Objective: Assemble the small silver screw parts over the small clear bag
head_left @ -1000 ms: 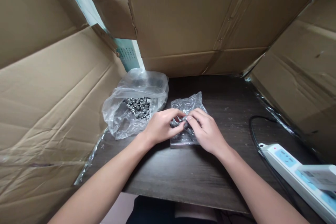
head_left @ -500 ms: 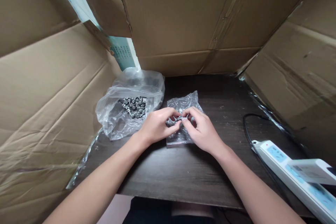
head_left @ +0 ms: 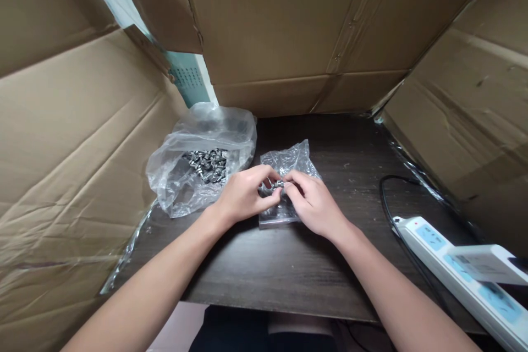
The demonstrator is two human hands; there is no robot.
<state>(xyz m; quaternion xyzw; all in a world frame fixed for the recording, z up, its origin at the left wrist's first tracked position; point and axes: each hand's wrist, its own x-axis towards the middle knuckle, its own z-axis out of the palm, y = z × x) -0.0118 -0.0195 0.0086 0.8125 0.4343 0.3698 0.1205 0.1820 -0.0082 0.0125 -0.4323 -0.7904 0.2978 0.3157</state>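
My left hand [head_left: 247, 192] and my right hand [head_left: 315, 203] meet over a small clear plastic bag [head_left: 291, 157] lying on the dark table. Between their fingertips is a small shiny metal bolt [head_left: 279, 183], lying sideways. Thumb and forefinger of my left hand pinch its left end; the right fingertips close on its right end. Part of the bolt is covered by the fingers. To the left, a larger open plastic bag [head_left: 169, 162] holds a heap of small metal bolts [head_left: 210, 164].
A white power strip [head_left: 466, 280] with a white plug-in adapter [head_left: 480, 264] stands on the right, beside a black cable [head_left: 385, 198]. Cardboard walls [head_left: 289, 27] enclose the dark wooden table [head_left: 264, 269] at the back and both sides.
The right fingers have shifted a little on the bolt, which now shows more between the hands. The whole view has moved slightly. Both bags stay in place.
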